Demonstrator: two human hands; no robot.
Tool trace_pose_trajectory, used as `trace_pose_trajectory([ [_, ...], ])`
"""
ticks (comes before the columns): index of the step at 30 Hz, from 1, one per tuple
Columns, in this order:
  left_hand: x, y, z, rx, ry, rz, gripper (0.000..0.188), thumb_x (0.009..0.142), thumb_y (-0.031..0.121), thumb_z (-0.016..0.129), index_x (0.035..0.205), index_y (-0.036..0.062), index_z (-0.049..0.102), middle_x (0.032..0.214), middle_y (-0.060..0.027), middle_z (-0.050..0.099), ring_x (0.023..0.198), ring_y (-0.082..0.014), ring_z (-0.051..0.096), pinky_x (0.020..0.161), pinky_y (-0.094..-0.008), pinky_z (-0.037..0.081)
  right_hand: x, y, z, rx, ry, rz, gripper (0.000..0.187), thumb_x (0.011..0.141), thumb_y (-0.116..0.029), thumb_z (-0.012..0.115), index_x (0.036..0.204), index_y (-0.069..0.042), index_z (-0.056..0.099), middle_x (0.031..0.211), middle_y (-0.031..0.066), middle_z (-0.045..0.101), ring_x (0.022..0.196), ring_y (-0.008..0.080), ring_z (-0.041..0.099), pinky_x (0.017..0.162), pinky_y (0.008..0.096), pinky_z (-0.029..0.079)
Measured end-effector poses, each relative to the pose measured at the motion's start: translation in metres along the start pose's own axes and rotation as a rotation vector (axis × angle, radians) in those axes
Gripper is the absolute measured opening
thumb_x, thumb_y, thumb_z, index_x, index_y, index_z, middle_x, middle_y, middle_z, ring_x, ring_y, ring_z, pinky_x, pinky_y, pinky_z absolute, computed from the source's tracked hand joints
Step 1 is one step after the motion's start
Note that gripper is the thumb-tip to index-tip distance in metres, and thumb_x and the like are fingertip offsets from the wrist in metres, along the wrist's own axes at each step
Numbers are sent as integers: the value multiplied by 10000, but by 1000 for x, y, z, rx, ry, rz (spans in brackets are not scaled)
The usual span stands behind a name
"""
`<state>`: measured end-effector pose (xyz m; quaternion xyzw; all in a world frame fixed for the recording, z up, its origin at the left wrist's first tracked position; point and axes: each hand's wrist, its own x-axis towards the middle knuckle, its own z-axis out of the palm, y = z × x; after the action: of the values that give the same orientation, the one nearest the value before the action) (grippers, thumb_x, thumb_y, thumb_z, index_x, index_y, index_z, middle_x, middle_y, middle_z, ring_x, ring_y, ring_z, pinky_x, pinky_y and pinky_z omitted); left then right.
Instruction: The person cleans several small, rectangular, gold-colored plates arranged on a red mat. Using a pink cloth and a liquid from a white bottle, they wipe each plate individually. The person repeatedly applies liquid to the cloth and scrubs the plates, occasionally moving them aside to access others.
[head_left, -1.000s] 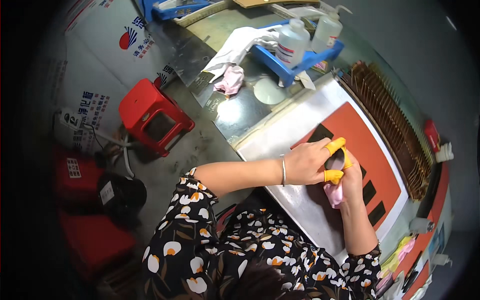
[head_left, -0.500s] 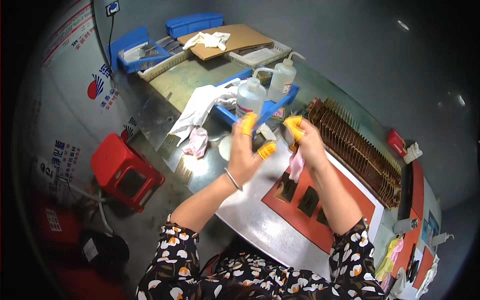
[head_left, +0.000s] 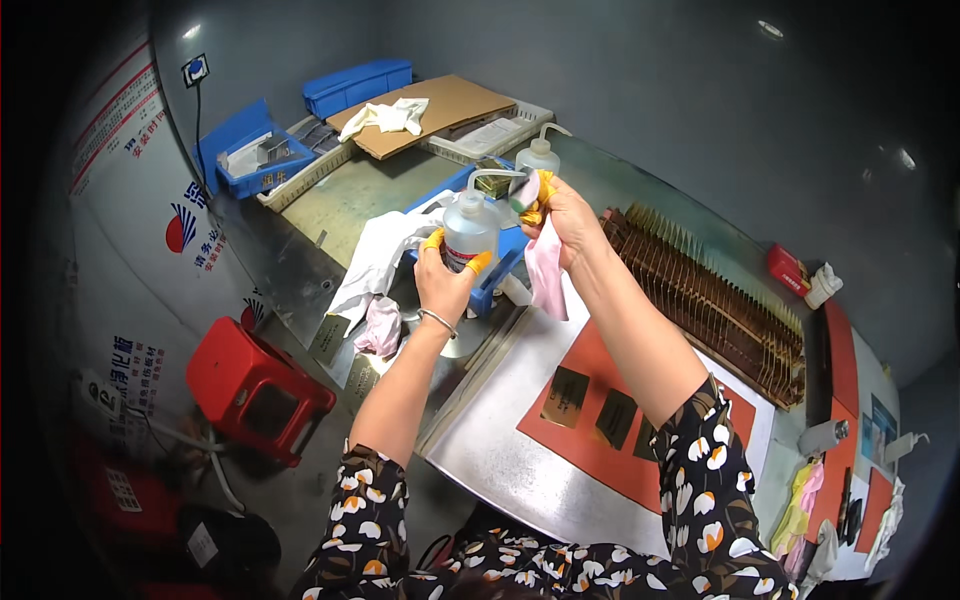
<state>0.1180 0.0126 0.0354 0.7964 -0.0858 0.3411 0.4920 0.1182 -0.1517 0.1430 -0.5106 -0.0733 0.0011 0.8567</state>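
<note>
My left hand (head_left: 445, 290), with yellow finger cots, is wrapped round a translucent wash bottle (head_left: 472, 225) with a bent spout. The bottle is upright over a blue tray (head_left: 512, 252). In my right hand (head_left: 572, 222), also with yellow finger cots, is a pink cloth (head_left: 546, 272) hanging down. A small rounded pad (head_left: 524, 192) sits in the same fingers, close by the spout's tip; whether they touch I cannot tell. Behind it stands a second wash bottle (head_left: 538, 158). Nearer me, several dark rectangular plates (head_left: 566, 396) lie on a red mat (head_left: 545, 435).
A brown rack (head_left: 710, 310) of upright thin plates stands to the right. White cloth (head_left: 375, 262) and a crumpled pink cloth (head_left: 378, 328) lie left of the tray. Farther back are cardboard (head_left: 455, 105) and blue bins (head_left: 357, 85). A red stool (head_left: 240, 370) stands at left.
My left hand has closed round the nearer wash bottle. My right hand has moved up and left, bringing the pad and pink cloth to the spout. The view has shifted slightly.
</note>
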Motion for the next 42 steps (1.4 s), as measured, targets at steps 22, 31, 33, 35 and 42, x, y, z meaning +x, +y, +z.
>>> trace_pose_trajectory([
  [22, 4, -3, 0, -51, 14, -9, 529, 615, 216, 802, 1018, -36, 569, 946, -167, 608, 858, -301, 597, 762, -372, 469, -5, -11, 16, -77, 107, 23, 157, 901, -91, 455, 971, -120, 592, 745, 19, 601, 549, 76, 567, 435, 200, 496],
  [31, 3, -4, 0, -16, 6, -8, 513, 613, 212, 803, 1002, -34, 578, 931, -157, 618, 846, -291, 608, 761, -361, 475, -6, -9, 13, -84, 71, 23, 252, 863, -21, 373, 1009, -86, 568, 771, 58, 608, 565, 103, 573, 434, 225, 473],
  [33, 4, -10, -1, -23, 7, -5, 516, 619, 223, 805, 1004, -34, 578, 931, -156, 614, 848, -291, 606, 759, -359, 475, -6, -12, 17, -102, 60, 41, 287, 833, 12, 314, 941, -90, 560, 769, 78, 616, 559, 139, 562, 448, 261, 431],
  [35, 7, -6, -2, -42, 1, -7, 524, 624, 232, 805, 1013, -35, 575, 938, -156, 609, 856, -291, 601, 763, -358, 473, -11, -16, 25, -53, 95, 42, 239, 858, -23, 352, 933, -83, 570, 726, 59, 591, 532, 125, 538, 425, 249, 444],
  [42, -11, -1, -16, 41, -87, 169, 579, 744, 278, 718, 1158, -55, 489, 1099, -218, 538, 1026, -358, 511, 889, -392, 397, -54, -39, 1, -190, 91, 105, 130, 878, -171, 540, 820, -69, 596, 667, -1, 537, 476, 75, 464, 420, 199, 401],
])
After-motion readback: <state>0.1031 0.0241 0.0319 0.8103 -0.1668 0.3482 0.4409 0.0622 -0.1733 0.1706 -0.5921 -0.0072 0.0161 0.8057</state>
